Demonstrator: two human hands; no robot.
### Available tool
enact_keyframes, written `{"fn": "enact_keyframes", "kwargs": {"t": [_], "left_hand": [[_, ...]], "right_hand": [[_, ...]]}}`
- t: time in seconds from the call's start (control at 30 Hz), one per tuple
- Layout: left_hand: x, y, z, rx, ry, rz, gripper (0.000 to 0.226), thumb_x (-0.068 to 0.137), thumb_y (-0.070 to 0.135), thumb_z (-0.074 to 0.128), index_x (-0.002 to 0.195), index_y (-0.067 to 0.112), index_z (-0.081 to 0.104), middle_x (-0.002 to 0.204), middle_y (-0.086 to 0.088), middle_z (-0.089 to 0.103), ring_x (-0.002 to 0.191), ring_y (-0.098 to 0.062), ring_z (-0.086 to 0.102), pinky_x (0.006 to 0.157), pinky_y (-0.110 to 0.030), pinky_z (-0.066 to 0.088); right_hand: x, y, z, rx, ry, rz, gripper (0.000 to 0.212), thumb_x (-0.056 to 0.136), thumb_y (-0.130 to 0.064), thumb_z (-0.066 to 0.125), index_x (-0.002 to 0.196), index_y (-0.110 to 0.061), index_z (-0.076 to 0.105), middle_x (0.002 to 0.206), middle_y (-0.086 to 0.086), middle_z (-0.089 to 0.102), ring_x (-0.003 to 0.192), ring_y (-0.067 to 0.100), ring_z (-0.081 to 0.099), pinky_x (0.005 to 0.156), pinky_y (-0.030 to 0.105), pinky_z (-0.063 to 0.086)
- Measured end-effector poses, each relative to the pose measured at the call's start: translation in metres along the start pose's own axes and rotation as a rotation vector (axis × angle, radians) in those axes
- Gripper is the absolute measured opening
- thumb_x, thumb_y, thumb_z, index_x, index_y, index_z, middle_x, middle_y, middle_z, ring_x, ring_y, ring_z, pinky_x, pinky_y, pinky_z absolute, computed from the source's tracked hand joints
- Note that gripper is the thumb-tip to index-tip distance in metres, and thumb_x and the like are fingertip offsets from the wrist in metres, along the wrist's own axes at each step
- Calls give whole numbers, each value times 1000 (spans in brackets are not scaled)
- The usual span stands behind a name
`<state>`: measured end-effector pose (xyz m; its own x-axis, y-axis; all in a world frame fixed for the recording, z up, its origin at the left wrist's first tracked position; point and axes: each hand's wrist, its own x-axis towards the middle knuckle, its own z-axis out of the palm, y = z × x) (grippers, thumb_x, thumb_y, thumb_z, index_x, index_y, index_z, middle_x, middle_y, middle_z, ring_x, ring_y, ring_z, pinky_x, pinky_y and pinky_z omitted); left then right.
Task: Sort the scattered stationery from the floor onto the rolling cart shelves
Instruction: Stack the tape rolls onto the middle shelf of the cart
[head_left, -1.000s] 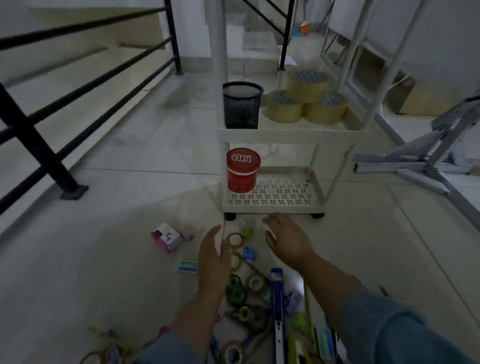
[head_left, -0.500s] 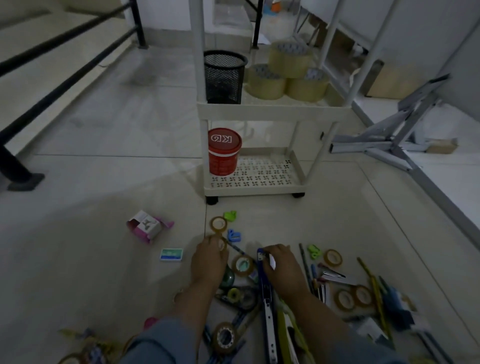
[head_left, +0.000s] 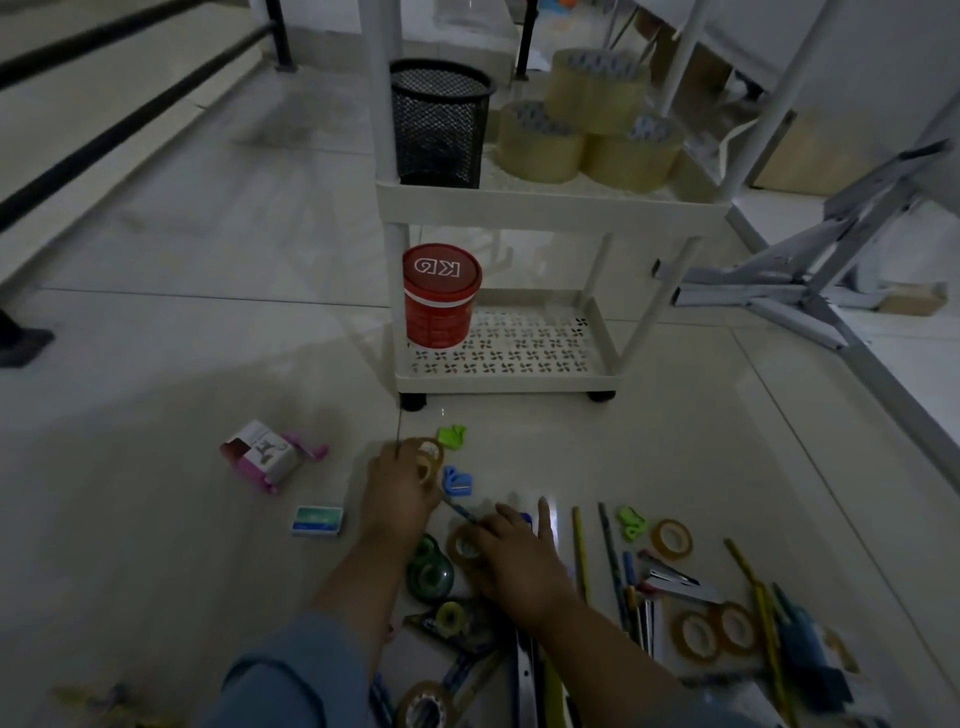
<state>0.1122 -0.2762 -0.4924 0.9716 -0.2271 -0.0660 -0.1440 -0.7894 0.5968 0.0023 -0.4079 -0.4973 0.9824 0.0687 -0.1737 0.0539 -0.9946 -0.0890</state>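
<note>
Stationery lies scattered on the tiled floor in front of the white rolling cart (head_left: 545, 205). My left hand (head_left: 397, 493) reaches forward and its fingers close on two small brown tape rolls (head_left: 430, 457) lying on the floor. My right hand (head_left: 514, 558) sits lower, with thumb and fingers round another small brown tape roll (head_left: 464, 545) and one finger stretched forward. A green tape dispenser (head_left: 428, 569) lies between my wrists. The cart's lower shelf (head_left: 519, 358) holds a red tub (head_left: 441, 296). The shelf above holds a black mesh cup (head_left: 439, 130) and three big tape rolls (head_left: 587, 124).
A pink-and-white box (head_left: 265, 454) and a small eraser box (head_left: 318, 520) lie to the left. Green clip (head_left: 452, 435) and blue clip (head_left: 458, 480) lie by my left hand. Pencils (head_left: 579, 551), more tape rings (head_left: 714, 631) and pens crowd the right. A folded metal frame (head_left: 779, 291) lies far right, a black railing (head_left: 130, 119) left.
The view has dipped lower and closer to the floor. My left hand moved forward onto the two tape rolls near the cart. My right hand shifted left onto a tape roll.
</note>
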Motion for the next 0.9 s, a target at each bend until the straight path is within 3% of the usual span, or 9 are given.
{"fn": "enact_keyframes", "kwargs": {"t": [0.13,0.23,0.33,0.47,0.57,0.63,0.7,0.77,0.9], "left_hand": [[26,-1,-2,-15,-40,34,50,87,15,62,135,8,46,137,-16,43,122,-31,42,103,-33,32],[39,-1,7,98,-115,35,49,89,19,59,135,9,45,139,-14,43,123,-31,43,102,-32,30],[44,-1,16,101,-171,-16,39,83,14,62,120,4,53,123,-20,56,110,-35,53,91,-37,44],[44,-3,23,108,-137,-58,41,84,13,63,121,4,51,122,-20,56,110,-34,53,90,-38,46],[39,-4,24,77,-71,-47,41,87,10,60,125,2,48,125,-22,53,112,-36,50,91,-40,45],[32,-3,23,-3,-6,-43,45,87,11,61,128,1,47,125,-24,52,112,-39,49,92,-44,44],[24,3,20,-134,75,-58,50,88,11,61,134,2,43,126,-26,50,112,-40,50,94,-44,44],[14,11,17,-292,123,-69,55,89,11,60,139,6,39,129,-25,48,116,-38,49,97,-41,42],[-4,30,18,-427,97,20,51,89,9,61,137,9,44,130,-21,47,117,-32,49,96,-28,38]], "right_hand": [[9,1,13,-19,205,5,42,63,-53,57,99,-32,62,90,-14,64,90,9,65,103,53,23],[9,9,14,142,334,124,56,66,-50,50,115,-24,60,100,-6,61,96,14,53,98,39,34],[5,30,-3,452,454,362,46,69,-28,65,112,-12,62,103,9,58,94,26,51,78,29,35],[-22,92,-3,676,613,749,37,70,-18,72,101,-2,62,101,15,59,91,22,51,77,27,38],[-47,128,15,741,629,951,25,74,-23,65,89,-4,61,90,19,62,82,31,60,72,33,49],[-56,136,19,814,657,1007,14,76,-25,63,88,-24,56,89,13,62,80,33,62,71,46,56],[-61,129,11,959,648,1040,35,79,-27,63,110,-37,50,95,9,62,78,28,63,67,44,57],[-60,126,3,1065,551,1061,48,87,-9,58,132,-18,45,98,13,63,73,24,60,62,28,53],[-55,133,-11,880,389,974,9,83,10,51,84,14,59,69,23,57,68,34,59,39,10,38]]}}
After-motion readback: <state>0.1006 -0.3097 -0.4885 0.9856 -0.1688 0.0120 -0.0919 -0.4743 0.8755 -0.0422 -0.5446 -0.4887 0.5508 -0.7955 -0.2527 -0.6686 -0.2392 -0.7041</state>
